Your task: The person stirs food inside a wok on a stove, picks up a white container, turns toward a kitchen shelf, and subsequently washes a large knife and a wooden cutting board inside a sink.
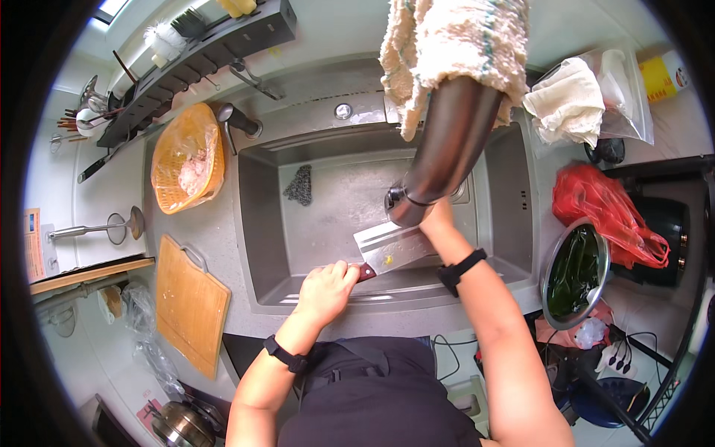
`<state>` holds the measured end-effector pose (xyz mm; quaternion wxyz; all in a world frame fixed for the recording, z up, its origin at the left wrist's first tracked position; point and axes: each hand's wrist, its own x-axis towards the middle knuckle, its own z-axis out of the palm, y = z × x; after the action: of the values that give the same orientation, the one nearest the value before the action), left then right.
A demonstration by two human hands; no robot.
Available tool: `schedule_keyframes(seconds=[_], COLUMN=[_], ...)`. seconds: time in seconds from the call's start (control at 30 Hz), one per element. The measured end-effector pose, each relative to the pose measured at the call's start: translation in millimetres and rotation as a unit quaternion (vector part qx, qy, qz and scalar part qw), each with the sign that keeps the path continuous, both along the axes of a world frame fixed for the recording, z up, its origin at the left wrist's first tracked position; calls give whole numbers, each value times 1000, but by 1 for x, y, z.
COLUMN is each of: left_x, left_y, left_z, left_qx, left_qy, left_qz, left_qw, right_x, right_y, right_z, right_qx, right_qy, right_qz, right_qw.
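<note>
My left hand (328, 293) grips the dark reddish handle of a cleaver (399, 249) over the front part of the steel sink (357, 209). The broad blade points to the right, and a small yellow scrap sticks to it. My right hand (437, 217) is by the far end of the blade. Its fingers are mostly hidden behind the dark faucet (459, 139), so whether they touch the blade cannot be seen. A metal scouring pad (300, 185) lies on the sink floor to the left.
Left of the sink are a plastic-lined yellow basket (187, 159) with pale pinkish food and a wooden cutting board (192, 304). A towel (463, 44) drapes over the faucet. To the right stand a metal bowl of dark green leaves (575, 276) and a red plastic bag (606, 212).
</note>
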<state>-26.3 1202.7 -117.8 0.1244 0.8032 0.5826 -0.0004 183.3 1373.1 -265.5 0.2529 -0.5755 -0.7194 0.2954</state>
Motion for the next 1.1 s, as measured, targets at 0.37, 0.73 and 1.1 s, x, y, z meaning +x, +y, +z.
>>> schedule_keyframes(seconds=[0.37, 0.73, 1.1], left_x=[10, 12, 15], left_y=[19, 12, 5], left_z=[-5, -9, 7], left_qx=[18, 10, -10], left_qy=[-15, -24, -4], left_qz=[-10, 32, -18], left_qw=[1000, 999, 1000], right_x=[-57, -10, 15], right_y=[-72, -46, -7], right_z=[93, 79, 39], right_qx=[55, 47, 105], right_qy=[39, 22, -57], right_qz=[227, 87, 19], right_qw=[971, 995, 993])
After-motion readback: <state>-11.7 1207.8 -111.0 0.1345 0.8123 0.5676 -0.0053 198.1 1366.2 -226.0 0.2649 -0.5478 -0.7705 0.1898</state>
